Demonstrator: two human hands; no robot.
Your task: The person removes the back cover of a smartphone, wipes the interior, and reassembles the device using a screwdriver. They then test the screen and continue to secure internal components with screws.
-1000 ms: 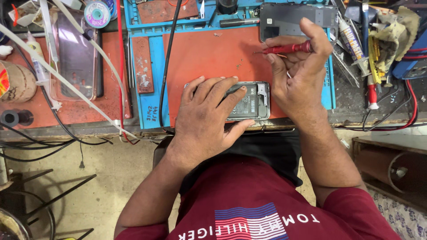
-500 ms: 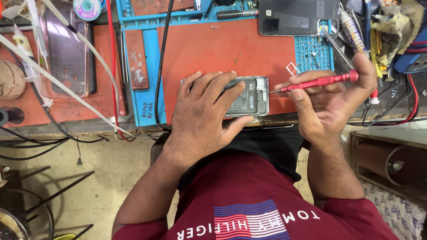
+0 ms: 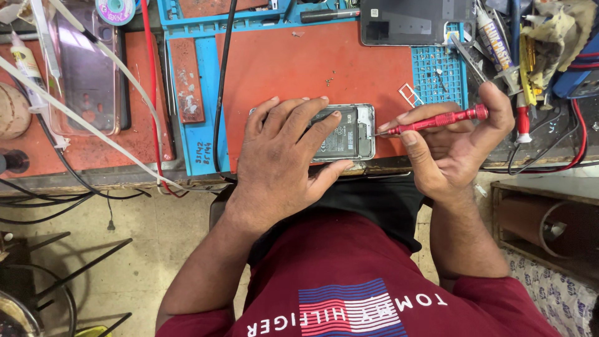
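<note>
The left hand [image 3: 284,159] lay flat, fingers spread, pressing down on an opened phone [image 3: 349,132] near the front edge of the table [image 3: 93,178]. It gripped nothing, only held the phone steady on the orange mat [image 3: 293,68]. The phone's back was off, showing its battery and inner parts. Just to the right, the right hand [image 3: 452,146] clasped a red screwdriver [image 3: 437,120], its tip touching the phone's right end. A little further back, a small white metal tray [image 3: 410,95] lay on the mat beside a blue grid of tiny compartments [image 3: 438,75]. A black cable [image 3: 223,75] ran across the blue frame to the left. Beyond lay a dark phone panel [image 3: 415,22], and far left another phone in a clear case [image 3: 84,75].
</note>
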